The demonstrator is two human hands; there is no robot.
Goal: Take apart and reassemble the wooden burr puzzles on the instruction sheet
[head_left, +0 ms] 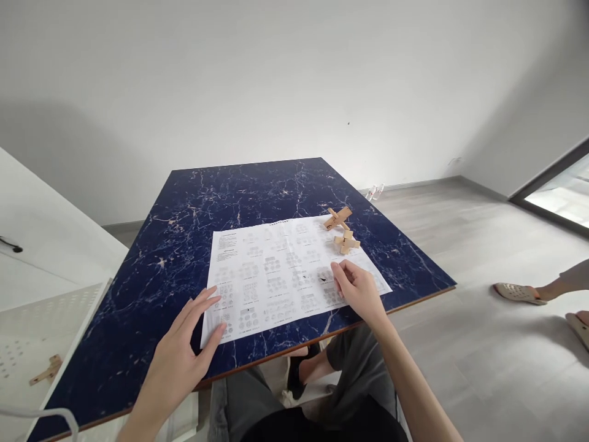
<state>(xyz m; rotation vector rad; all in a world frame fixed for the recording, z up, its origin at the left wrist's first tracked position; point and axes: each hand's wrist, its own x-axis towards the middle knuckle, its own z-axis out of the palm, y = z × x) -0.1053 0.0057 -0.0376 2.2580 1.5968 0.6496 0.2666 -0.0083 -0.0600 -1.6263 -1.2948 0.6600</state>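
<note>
The sheet (257,282), printed with rows of small diagrams, is lying face up on the blue worktop (230,196). At the sheet's near left corner the left hand (184,341) is spreading, thumb and fingers wide apart — this grip is holding nothing. Over the right part of the sheet the right hand (359,290) is curling its fingers inward, thumb close to the forefinger; whether that grip is pinching anything, I cannot tell. Beyond the right hand, the wooden cross (346,243) is resting by the sheet's right edge, and the wooden block (338,219) is sitting at the far right corner, just beside the cross. Left of the sheet, past the worktop, a wooden piece (47,371) is lying on a white rack (27,328) — well apart from both hands.
</note>
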